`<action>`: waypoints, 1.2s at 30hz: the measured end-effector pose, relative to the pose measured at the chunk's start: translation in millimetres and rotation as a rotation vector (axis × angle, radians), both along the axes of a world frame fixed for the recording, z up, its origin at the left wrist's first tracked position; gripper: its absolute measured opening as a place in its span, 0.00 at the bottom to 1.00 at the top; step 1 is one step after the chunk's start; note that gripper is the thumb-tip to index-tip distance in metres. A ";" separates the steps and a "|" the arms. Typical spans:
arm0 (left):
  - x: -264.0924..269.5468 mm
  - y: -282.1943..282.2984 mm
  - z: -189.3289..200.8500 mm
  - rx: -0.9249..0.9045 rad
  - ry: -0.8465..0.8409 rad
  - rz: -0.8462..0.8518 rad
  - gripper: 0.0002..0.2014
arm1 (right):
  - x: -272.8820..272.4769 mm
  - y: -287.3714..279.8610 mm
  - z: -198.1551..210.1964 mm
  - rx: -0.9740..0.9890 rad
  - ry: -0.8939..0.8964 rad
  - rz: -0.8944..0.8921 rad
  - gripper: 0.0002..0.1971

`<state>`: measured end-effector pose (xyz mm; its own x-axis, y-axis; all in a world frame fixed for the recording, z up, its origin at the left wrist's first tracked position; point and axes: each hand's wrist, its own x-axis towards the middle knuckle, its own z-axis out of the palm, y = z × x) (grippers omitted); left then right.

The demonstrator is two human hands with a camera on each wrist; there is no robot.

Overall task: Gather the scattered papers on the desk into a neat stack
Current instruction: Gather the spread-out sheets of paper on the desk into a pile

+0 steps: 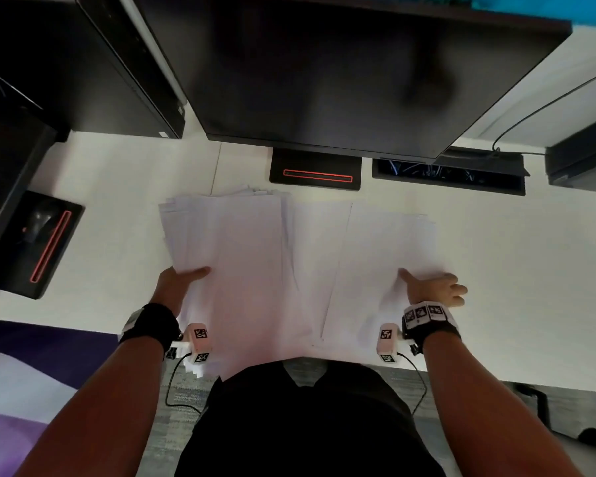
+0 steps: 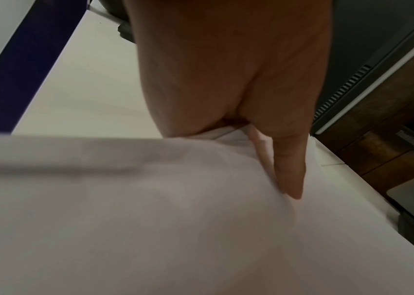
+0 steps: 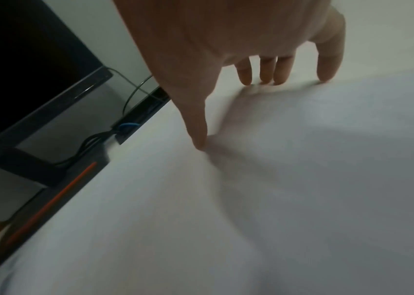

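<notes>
Head view: left hand grips the fanned paper stack at its left edge, thumb on top. Right hand spread, fingertips pressing loose sheets beside it on white desk. Monitor beyond.

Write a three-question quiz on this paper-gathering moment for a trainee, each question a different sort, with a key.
1. True or false: the left hand grips the fanned pile of white paper sheets, thumb on top.
2. Multiple choice: the right hand is
A. spread on the loose white sheets at the right
B. lifting the black monitor
C. holding a pen
3. Fill in: both paper groups lie on the white ____.

Key: 1 true; 2 A; 3 desk.
</notes>
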<state>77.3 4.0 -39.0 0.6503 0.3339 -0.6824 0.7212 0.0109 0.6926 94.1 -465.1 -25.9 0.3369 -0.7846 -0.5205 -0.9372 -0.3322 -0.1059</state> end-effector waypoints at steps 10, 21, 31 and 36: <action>4.2 -8.1 2.3 -0.036 0.006 -0.001 0.20 | 14.3 71.5 -12.8 0.144 -0.006 0.109 0.51; 6.2 -9.7 0.9 -0.040 0.023 0.028 0.20 | 18.5 73.4 -17.3 0.424 -0.117 0.063 0.29; 4.7 -8.6 0.4 -0.073 0.032 0.053 0.21 | 7.9 86.6 -14.5 0.497 -0.272 0.106 0.34; 4.5 -6.6 -0.3 -0.073 0.036 0.050 0.20 | 2.7 72.4 -28.2 0.717 -0.312 -0.084 0.30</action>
<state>81.8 -2.6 -39.3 0.6089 0.3142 -0.7283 0.7427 0.0967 0.6627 96.7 -392.7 -54.1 0.5056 -0.3220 -0.8004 -0.8476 -0.0124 -0.5304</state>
